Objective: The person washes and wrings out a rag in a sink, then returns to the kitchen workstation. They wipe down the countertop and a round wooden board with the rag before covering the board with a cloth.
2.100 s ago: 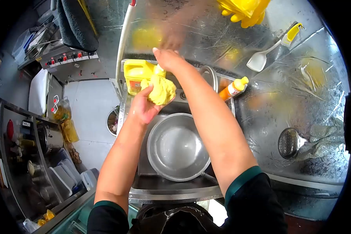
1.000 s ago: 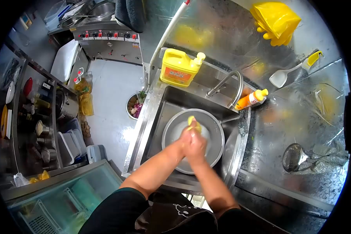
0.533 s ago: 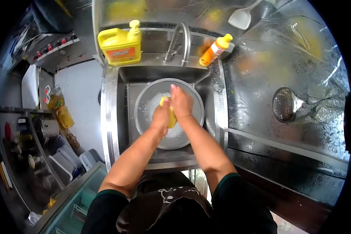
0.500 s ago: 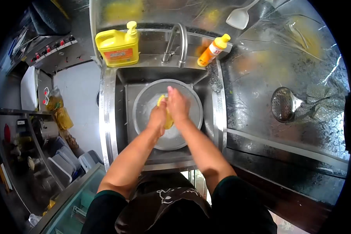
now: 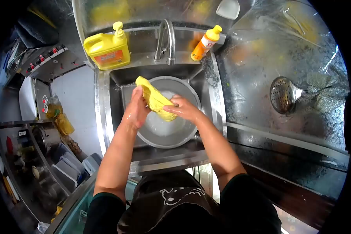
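Note:
A yellow cloth is stretched between my two hands above a round metal basin. My left hand grips its left side, and my right hand pinches the lower right end between thumb and fingers. Some whitish, sudsy water shows in the basin, which sits inside the steel sink. Behind the sink stand the curved faucet, a yellow pump jug at the left and an orange bottle with a yellow cap at the right.
On the steel counter to the right lie a perforated ladle, a silvery mesh cloth and a white spatula head. At the left are shelves with pots and plastic containers, and oil bottles on the floor.
My hands have moved apart and lifted from low in the basin. The cloth, earlier pressed between my palms, is now spread between them. The view has shifted slightly to the right.

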`<state>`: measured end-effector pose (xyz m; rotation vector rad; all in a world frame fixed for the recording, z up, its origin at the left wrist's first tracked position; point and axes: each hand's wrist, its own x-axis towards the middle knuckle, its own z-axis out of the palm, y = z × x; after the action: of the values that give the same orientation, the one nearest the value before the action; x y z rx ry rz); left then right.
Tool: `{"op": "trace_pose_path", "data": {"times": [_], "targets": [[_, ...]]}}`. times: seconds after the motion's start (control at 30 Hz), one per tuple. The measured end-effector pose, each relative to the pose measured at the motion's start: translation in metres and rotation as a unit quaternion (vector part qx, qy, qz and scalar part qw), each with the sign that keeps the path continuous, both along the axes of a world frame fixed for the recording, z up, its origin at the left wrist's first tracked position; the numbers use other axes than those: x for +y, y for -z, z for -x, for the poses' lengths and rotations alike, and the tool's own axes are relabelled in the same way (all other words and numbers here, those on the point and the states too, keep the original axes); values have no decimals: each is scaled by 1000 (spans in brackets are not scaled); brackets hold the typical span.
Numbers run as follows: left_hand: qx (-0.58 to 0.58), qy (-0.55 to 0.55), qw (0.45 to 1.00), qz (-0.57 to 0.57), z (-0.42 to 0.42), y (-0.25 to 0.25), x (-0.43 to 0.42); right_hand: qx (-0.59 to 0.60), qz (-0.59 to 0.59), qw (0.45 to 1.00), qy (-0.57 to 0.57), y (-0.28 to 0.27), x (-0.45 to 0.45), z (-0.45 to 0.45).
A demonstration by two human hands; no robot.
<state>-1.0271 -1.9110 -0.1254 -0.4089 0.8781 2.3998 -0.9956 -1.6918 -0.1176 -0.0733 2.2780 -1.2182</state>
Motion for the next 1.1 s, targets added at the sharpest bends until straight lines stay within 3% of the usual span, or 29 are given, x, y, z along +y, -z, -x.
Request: {"op": "trace_pose_path", "data": {"times": [0.03,0.07,0.1,0.13,0.17,0.23,0.3,0.4,0.47,0.63,0.73,0.83,0.93,1.03,1.1], "targets": [[31,-26,999,15,5,11,-7,-28,165,981,94,-4,0,1],[61,-52,996,33,8,23,-15,-58,328,925,183,-6,-1,-1],[64,-20,996,63,12,17,-24,-88,481,832,264,-10,-5,1],[67,13,993,93,14,11,-33,-81,547,783,284,-22,-12,7],[72,45,989,124,18,3,-42,-73,563,772,285,-20,-19,14],[106,124,934,318,23,-34,-55,-58,593,750,289,-13,-31,28],[353,65,764,535,45,-44,-80,-49,636,722,266,-15,-48,47],[487,-145,618,600,107,-96,-98,-50,687,691,221,-38,-77,74],[515,-106,527,668,141,-154,-90,-63,722,634,269,-40,-98,99],[533,105,470,695,224,-172,-54,-75,748,569,332,-47,-139,141],[528,272,246,766,248,-152,-45,-90,758,550,338,-48,-148,152],[552,159,273,772,260,-115,-44,-105,772,536,325,-42,-148,156],[479,223,387,755,250,-127,-46,-125,782,528,307,-35,-147,163],[464,175,336,801,246,-119,-38,-126,776,541,299,-34,-143,160],[495,105,340,793,238,-119,-39,-104,766,558,301,-34,-135,151]]}}
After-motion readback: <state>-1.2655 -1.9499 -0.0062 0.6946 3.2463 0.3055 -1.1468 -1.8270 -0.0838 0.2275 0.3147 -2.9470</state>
